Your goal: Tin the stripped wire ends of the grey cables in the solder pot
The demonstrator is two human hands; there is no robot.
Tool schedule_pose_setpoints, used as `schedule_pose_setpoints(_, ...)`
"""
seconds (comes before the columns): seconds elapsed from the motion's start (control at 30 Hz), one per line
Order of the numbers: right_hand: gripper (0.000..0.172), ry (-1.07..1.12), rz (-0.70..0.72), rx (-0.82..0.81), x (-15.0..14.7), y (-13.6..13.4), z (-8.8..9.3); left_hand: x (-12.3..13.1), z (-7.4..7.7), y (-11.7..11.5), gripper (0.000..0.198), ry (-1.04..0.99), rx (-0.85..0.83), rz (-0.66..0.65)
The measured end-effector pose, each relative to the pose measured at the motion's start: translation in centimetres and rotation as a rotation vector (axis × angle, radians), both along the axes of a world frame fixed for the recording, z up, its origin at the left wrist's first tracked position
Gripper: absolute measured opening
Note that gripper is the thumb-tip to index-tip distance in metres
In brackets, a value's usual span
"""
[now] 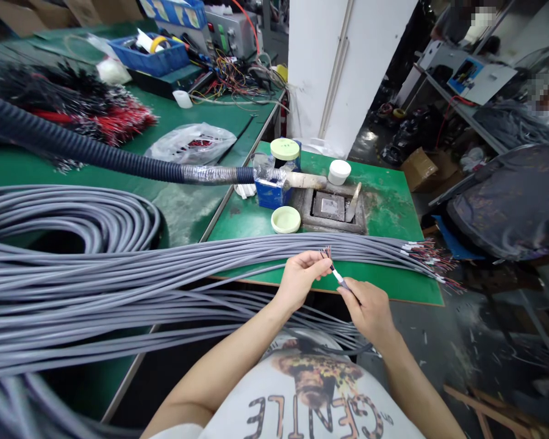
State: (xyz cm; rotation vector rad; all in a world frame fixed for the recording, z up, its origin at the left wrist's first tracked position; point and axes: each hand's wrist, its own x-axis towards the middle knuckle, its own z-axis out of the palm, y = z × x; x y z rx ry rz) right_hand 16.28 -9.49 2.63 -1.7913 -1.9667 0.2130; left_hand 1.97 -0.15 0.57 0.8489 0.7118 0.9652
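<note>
A grey multi-core cable (344, 284) is gripped near its end by my right hand (369, 308), its fingers wrapped round the jacket. Beyond the jacket shows a white sleeve, then several thin coloured wires (327, 251) fanned out at the tip. My left hand (304, 275) pinches those wires between thumb and fingers. Just past my hands lies a thick bundle of grey cables (256, 247), their stripped ends (432, 256) at the right with bare wires showing. More grey cables hang below, nearer my body.
A solder pot (332, 207) set in the green table (388, 189) stands ahead, with a ribbed hose (132, 161) reaching over to it. Around it are a pale green dish (285, 219), a white jar (339, 172) and a blue box (273, 194). A coworker's back (507, 201) is at the right.
</note>
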Motion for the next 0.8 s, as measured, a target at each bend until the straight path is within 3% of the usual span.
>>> schedule_pose_setpoints(0.1, 0.024, 0.321, -0.076, -0.134, 0.0, 0.0, 0.4, 0.0, 0.0, -0.5, 0.015, 0.088, 0.167, 0.1)
schedule_pose_setpoints(0.2, 0.029, 0.745, -0.111, -0.337, 0.2, 0.4, 0.5, -0.1, 0.0, -1.4, 0.004, 0.207, 0.516, 0.229)
schedule_pose_setpoints(0.27, 0.032, 0.977, -0.077, -0.423, 0.4, 0.9, 0.5, -0.1, -0.1, -1.9, 0.006, 0.248, 0.708, 0.222)
schedule_pose_setpoints(0.37, 0.032, 1.172, -0.023, -0.432, 0.4, 1.8, 0.3, 0.0, -0.3, -2.4, 0.008, 0.249, 0.809, 0.168)
schedule_pose_setpoints(0.47, 0.026, 1.232, -0.058, -0.35, -0.1, 2.5, -0.1, 0.4, -0.5, -2.8, 0.005, 0.224, 0.709, 0.167)
schedule_pose_setpoints(0.57, 0.021, 1.184, -0.122, -0.196, -0.8, 3.0, -0.3, 1.0, -0.5, -3.0, 0.013, 0.081, 0.382, 0.15)
schedule_pose_setpoints(0.67, 0.019, 1.022, -0.14, -0.097, -1.2, 3.4, 0.1, 1.5, -0.7, -2.7, 0.018, -0.101, 0.097, 0.111)
schedule_pose_setpoints(0.8, 0.018, 0.764, -0.14, -0.041, -1.3, 4.1, 0.8, 1.2, -1.1, -1.8, 0.019, -0.188, -0.022, 0.154)
